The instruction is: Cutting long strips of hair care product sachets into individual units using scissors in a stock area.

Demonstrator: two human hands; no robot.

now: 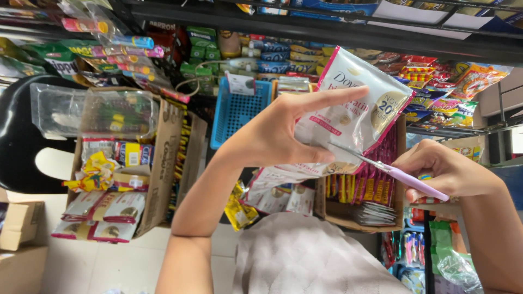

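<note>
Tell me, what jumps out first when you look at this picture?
In the middle, the left hand holds up a strip of white sachets edged in pink. The right hand snips at it with lilac-handled scissors. Behind, a blue plastic basket stands among shelves crammed with colourful packets.

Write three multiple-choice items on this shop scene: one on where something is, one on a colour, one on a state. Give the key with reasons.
1. Where is the blue basket?
A. Behind the left hand, among the stocked goods
B. On the floor tiles
C. In the right hand

2. What colour are the handles of the scissors?
A. Green
B. Lilac
C. Black

3. What is the state of the sachet strip?
A. Lying flat in a carton
B. Held up, with the blades at its edge
C. Rolled into a tube

Key: 1 A, it stands upright behind the raised wrist. 2 B, the handle in the right hand is pale purple. 3 B, the left hand lifts it and the blades meet its lower edge.
</note>
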